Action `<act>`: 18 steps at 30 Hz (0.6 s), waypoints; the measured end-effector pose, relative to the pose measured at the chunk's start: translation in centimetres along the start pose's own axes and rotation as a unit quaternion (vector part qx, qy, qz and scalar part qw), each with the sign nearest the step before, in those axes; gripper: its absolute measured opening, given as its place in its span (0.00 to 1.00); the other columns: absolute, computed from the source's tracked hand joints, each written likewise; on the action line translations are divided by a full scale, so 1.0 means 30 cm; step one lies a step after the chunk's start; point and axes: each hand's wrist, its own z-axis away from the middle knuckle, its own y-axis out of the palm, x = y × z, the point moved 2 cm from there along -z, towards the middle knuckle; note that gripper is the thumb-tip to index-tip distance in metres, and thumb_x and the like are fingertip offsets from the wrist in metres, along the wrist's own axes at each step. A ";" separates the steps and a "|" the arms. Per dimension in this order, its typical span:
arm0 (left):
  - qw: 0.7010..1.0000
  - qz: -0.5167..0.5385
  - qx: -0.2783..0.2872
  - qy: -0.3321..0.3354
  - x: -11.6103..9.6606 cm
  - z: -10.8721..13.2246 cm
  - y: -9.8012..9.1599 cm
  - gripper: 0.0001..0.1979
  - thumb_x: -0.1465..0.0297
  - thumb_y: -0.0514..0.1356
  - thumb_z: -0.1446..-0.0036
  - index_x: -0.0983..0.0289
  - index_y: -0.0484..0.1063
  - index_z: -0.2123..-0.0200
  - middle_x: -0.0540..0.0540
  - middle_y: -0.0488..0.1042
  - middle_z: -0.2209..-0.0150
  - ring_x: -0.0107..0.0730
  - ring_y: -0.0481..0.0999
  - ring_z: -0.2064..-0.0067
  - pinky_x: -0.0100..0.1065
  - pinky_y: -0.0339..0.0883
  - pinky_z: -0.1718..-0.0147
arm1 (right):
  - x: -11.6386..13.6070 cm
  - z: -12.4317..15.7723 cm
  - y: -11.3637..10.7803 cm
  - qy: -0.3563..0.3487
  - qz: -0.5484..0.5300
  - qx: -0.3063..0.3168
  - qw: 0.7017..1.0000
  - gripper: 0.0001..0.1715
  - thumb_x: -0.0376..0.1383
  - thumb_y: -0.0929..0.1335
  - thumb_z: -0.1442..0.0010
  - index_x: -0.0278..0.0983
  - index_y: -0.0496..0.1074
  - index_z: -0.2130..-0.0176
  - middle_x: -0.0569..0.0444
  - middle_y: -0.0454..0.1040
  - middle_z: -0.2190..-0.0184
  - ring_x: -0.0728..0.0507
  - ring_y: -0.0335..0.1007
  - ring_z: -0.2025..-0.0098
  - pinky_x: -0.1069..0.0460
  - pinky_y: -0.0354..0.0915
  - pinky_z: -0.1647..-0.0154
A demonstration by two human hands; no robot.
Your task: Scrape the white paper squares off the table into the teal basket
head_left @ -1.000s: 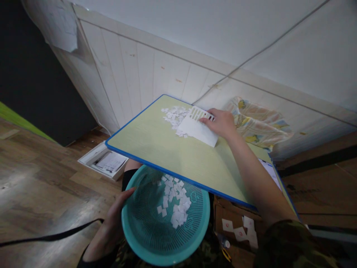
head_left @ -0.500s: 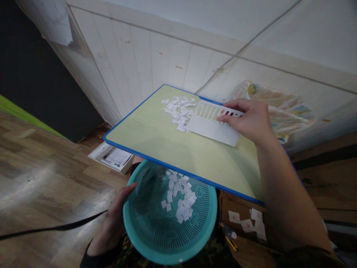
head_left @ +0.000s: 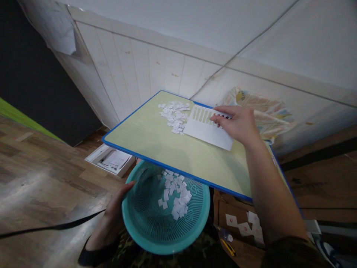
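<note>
Pinched in my right hand (head_left: 237, 123) is a flat white slotted plate (head_left: 208, 134), lying low over the yellow-green tabletop (head_left: 139, 130) with its blue edge. The plate's left edge meets a pile of small white paper squares (head_left: 175, 115). Below the table's near edge, my left hand (head_left: 118, 201) grips the left rim of a round teal basket (head_left: 166, 247). Several white paper squares (head_left: 181, 201) lie inside the basket. Part of the basket's far rim is hidden under the table edge.
An open white box (head_left: 111, 160) with papers sits on the wooden floor at the left. At the lower right, white cards (head_left: 244, 229) and a yellow cutter (head_left: 228, 247) rest on brown cardboard. A patterned cloth (head_left: 259, 111) is against the white wall (head_left: 139, 59).
The view has shifted slightly, so most things appear a little further left. My right hand still holds the plate beside the pile, and my left hand stays on the basket rim.
</note>
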 end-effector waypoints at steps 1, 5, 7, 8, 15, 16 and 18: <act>1.000 -0.001 0.006 0.003 0.005 -0.005 -0.007 0.07 0.70 0.71 0.48 0.62 0.81 0.78 0.51 0.79 0.83 0.34 0.76 0.84 0.29 0.73 0.85 | 0.002 0.001 0.008 -0.002 -0.002 0.005 1.000 0.20 0.46 0.74 0.40 0.39 0.84 0.52 0.49 0.85 0.65 0.35 0.82 0.61 0.42 0.74 0.55; 1.000 -0.017 0.000 0.017 0.011 -0.018 -0.025 0.06 0.69 0.71 0.48 0.61 0.82 0.76 0.51 0.80 0.82 0.36 0.78 0.83 0.29 0.75 0.84 | 0.011 0.005 0.009 -0.003 -0.020 0.029 0.999 0.17 0.43 0.75 0.42 0.40 0.85 0.54 0.51 0.85 0.64 0.34 0.82 0.59 0.43 0.74 0.55; 0.999 -0.026 -0.011 0.016 0.009 -0.016 -0.025 0.06 0.70 0.70 0.46 0.62 0.83 0.74 0.52 0.81 0.81 0.40 0.81 0.80 0.31 0.77 0.81 | 0.014 0.006 -0.003 0.000 -0.031 0.038 0.999 0.16 0.43 0.76 0.43 0.41 0.86 0.56 0.51 0.85 0.63 0.34 0.82 0.59 0.43 0.74 0.55; 0.999 -0.029 -0.017 0.017 0.008 -0.013 -0.022 0.06 0.70 0.69 0.45 0.62 0.83 0.74 0.53 0.83 0.79 0.41 0.82 0.78 0.31 0.78 0.79 | 0.016 0.006 -0.009 0.003 -0.036 0.038 0.999 0.15 0.43 0.76 0.44 0.41 0.86 0.57 0.50 0.85 0.64 0.34 0.82 0.60 0.43 0.75 0.56; 1.000 -0.014 -0.019 0.018 0.000 0.005 0.022 0.13 0.73 0.63 0.40 0.63 0.83 0.76 0.53 0.82 0.79 0.36 0.82 0.79 0.28 0.78 0.78 | 0.024 0.008 -0.013 0.002 -0.058 0.063 0.996 0.18 0.46 0.77 0.45 0.40 0.86 0.57 0.50 0.85 0.64 0.36 0.82 0.62 0.44 0.75 0.59; 1.000 -0.011 -0.011 0.008 -0.001 0.004 0.029 0.15 0.74 0.62 0.39 0.63 0.83 0.77 0.54 0.81 0.81 0.36 0.81 0.80 0.28 0.77 0.79 | 0.030 0.012 -0.014 0.007 -0.066 0.080 0.995 0.18 0.46 0.77 0.45 0.40 0.86 0.58 0.50 0.85 0.65 0.37 0.81 0.64 0.45 0.75 0.61; 1.000 -0.012 -0.002 -0.014 -0.002 0.001 0.040 0.18 0.74 0.59 0.38 0.64 0.83 0.78 0.56 0.80 0.83 0.37 0.80 0.82 0.29 0.76 0.81 | 0.050 0.022 -0.019 0.016 -0.086 0.122 0.989 0.19 0.48 0.77 0.46 0.40 0.86 0.58 0.52 0.84 0.68 0.40 0.79 0.69 0.46 0.74 0.65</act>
